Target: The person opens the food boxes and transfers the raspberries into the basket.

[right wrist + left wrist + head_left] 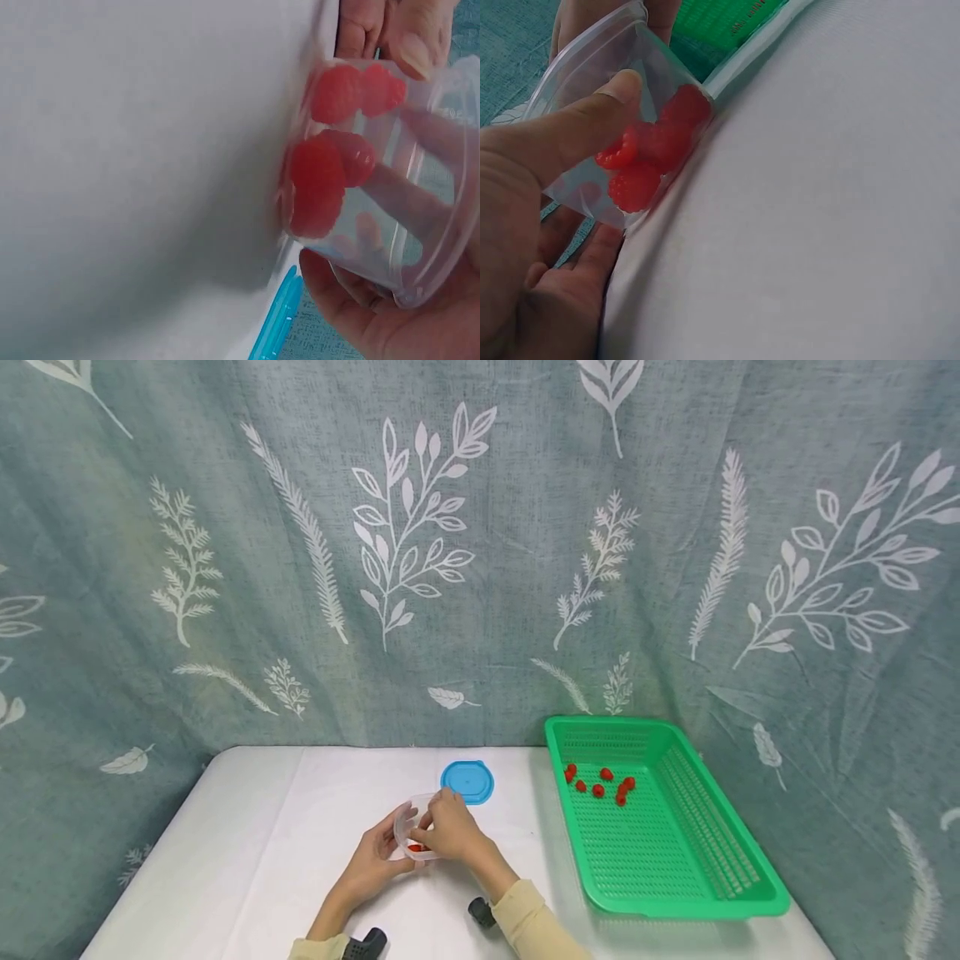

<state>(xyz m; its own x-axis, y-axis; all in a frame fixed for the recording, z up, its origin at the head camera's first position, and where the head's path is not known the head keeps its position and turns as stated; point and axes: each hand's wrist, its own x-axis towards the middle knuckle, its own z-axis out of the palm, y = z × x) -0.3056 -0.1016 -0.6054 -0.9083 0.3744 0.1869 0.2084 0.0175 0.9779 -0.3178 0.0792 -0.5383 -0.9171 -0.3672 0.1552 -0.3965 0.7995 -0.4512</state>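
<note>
My left hand [372, 860] grips a clear plastic tub [402, 842] from its left side, with the thumb pressed to the outer wall. Several red raspberries [664, 139] lie at the bottom of the tub, plain through its wall in both wrist views. My right hand [452, 829] is over the tub's right side, its fingers reaching in past the rim. Through the wall in the right wrist view, fingertips come close to a raspberry [356, 156]; whether they pinch it is unclear. A blue lid [468, 782] lies flat behind the tub.
On the right stands a green perforated basket [675, 913] with several more raspberries [597, 791] scattered toward its left back. A white cloth [262, 843] covers the table. Behind it hangs a patterned green-grey curtain [510, 610].
</note>
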